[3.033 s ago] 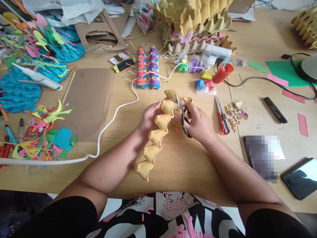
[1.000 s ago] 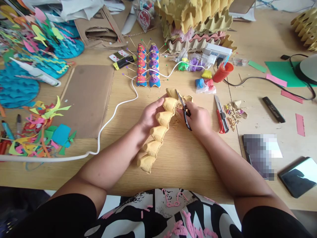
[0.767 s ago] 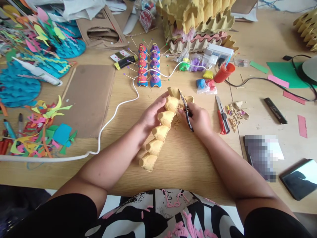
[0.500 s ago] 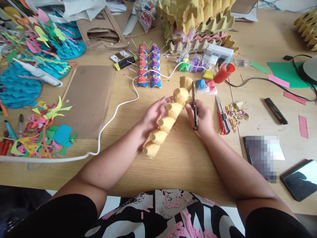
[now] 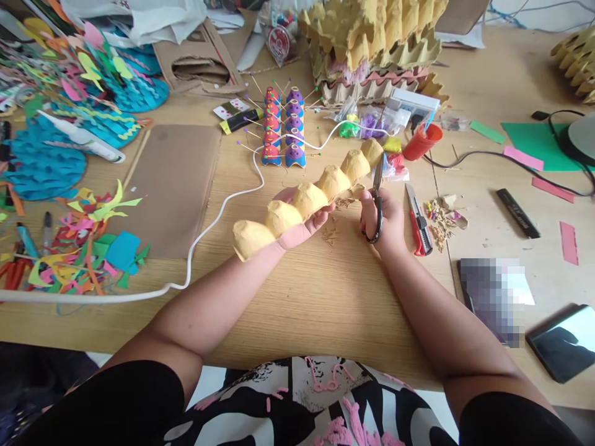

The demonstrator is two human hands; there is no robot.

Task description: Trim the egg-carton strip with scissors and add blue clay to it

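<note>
- The egg carton strip [image 5: 307, 199] is clasped in, and laid across, the left grip [image 5: 302, 233].
- The scissors [image 5: 378, 179] are clamped in the right grip [image 5: 390, 218], beside the strip's far end.
- A cutter [image 5: 418, 220] is laid on the worktop [image 5: 320, 310], just right of the right grip.

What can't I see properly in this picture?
All in the head view:
- Left hand: palm hidden by the egg carton strip lying over it.
- Shiny flat thing: blurred by square blocks.
- White round thing: cut off by the right edge.
- Black box: writing too small.
</note>
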